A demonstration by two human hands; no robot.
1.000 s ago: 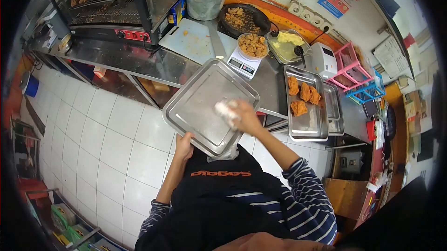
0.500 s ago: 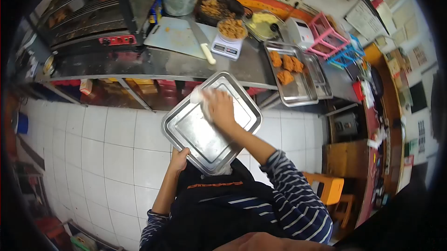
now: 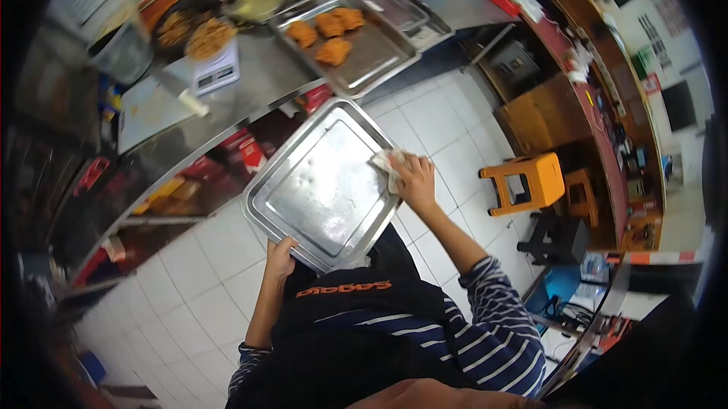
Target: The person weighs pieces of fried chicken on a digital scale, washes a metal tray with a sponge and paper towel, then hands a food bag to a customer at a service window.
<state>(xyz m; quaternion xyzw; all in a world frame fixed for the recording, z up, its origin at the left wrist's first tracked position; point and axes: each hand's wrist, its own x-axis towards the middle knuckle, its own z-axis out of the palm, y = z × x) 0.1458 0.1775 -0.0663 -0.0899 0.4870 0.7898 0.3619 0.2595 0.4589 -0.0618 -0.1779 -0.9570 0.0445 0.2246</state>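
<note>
A rectangular metal tray [image 3: 307,181] is held up in front of my body, above the floor. My left hand [image 3: 281,256] grips its near left rim, with the thumb on top and the fingers underneath out of sight. My right hand [image 3: 415,184] is closed around a crumpled whitish cloth [image 3: 388,164], pressed at the tray's right rim. The inside of the tray is shiny, with a few small marks or drops on it.
Fried chicken pieces [image 3: 331,22] lie in another metal tray [image 3: 379,64] on the counter [image 3: 265,72]. A kitchen scale [image 3: 216,69] bears a bowl of brown bits, beside a knife [image 3: 193,103] and a cutting board [image 3: 144,115]. An orange stool [image 3: 535,181] stands at right.
My right hand has moved with the cloth from the tray's far left part to its right rim. The whole view has turned to the right; my left hand keeps its grip.
</note>
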